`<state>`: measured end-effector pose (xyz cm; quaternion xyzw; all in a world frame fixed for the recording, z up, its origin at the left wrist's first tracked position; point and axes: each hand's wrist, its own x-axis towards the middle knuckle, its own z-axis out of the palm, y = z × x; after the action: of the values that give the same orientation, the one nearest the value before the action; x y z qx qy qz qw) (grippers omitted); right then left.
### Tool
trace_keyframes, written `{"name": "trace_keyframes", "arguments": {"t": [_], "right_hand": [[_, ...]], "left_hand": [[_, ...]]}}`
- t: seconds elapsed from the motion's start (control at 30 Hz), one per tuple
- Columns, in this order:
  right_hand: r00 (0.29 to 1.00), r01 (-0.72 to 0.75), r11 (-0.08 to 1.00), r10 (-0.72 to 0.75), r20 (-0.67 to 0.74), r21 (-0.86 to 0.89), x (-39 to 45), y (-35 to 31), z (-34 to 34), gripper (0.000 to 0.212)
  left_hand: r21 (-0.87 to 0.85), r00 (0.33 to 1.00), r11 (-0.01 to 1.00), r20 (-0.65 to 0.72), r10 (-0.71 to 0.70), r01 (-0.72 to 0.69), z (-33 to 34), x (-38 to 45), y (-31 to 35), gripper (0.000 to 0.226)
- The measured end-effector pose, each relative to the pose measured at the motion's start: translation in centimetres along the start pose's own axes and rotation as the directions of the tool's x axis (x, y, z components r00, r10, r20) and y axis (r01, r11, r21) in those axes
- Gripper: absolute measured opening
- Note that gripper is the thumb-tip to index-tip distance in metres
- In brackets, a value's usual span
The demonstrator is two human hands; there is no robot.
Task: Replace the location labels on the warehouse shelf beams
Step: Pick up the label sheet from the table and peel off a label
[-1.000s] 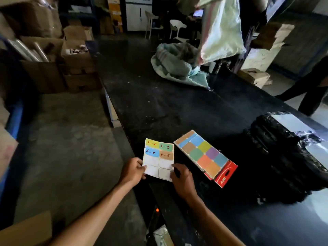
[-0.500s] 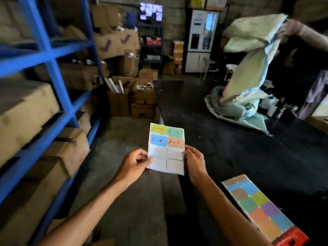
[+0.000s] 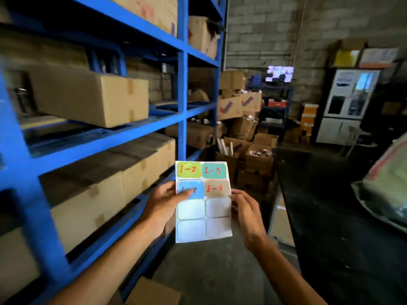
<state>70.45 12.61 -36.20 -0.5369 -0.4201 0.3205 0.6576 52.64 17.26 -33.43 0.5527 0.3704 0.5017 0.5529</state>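
I hold a white label sheet (image 3: 203, 213) upright in front of me with both hands. Its top rows carry coloured labels with red handwriting: yellow-green "1-2", teal "1-3", a blue one and a tan "1-5"; the lower spaces are blank. My left hand (image 3: 164, 204) grips the sheet's left edge, its thumb lying over the blue label. My right hand (image 3: 247, 213) holds the right edge, fingers behind the paper. The blue shelf beams (image 3: 99, 146) of the rack run along my left, close to the sheet.
Cardboard boxes (image 3: 92, 95) fill the rack's levels. More open boxes (image 3: 253, 155) are piled on the floor ahead. A long black table (image 3: 330, 216) runs along the right with a sack (image 3: 387, 188) on it. A white cabinet (image 3: 350, 106) stands at the back wall.
The view has swung left and up from the table to the blue rack. The sheet came off the table and now is held higher, and my left thumb has slid onto the blue label.
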Motion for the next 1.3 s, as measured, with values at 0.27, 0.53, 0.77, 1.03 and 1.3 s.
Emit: {"name": "trace_keyframes", "arguments": {"t": [0.27, 0.53, 0.77, 1.03, 1.3], "right_hand": [[0.955, 0.112, 0.991, -0.126, 0.270, 0.068, -2.0, -5.4, 9.4, 0.010], [0.871, 0.364, 0.931, -0.352, 0.342, 0.033, -5.7, -10.0, 17.2, 0.026], [0.602, 0.788, 0.612, -0.744, 0.290, -0.066, -9.1, -15.8, 23.8, 0.030], [0.473, 0.874, 0.476, -0.792, 0.387, -0.095, -12.6, -19.9, 30.7, 0.033], [0.404, 0.900, 0.434, -0.808, 0.428, -0.029, -13.8, -20.7, 34.8, 0.033]], "left_hand": [[0.042, 0.983, 0.991, -0.125, 0.132, -0.128, -8.6, -4.6, 5.9, 0.025], [0.179, 0.892, 0.939, -0.302, 0.336, -0.293, -14.8, -8.4, 10.7, 0.019], [0.333, 0.791, 0.839, -0.308, 0.528, -0.430, -18.7, -11.4, 15.7, 0.025], [0.464, 0.723, 0.756, -0.298, 0.623, -0.461, -23.3, -14.9, 20.0, 0.031], [0.555, 0.714, 0.730, -0.311, 0.627, -0.399, -27.1, -15.5, 21.3, 0.028]]}}
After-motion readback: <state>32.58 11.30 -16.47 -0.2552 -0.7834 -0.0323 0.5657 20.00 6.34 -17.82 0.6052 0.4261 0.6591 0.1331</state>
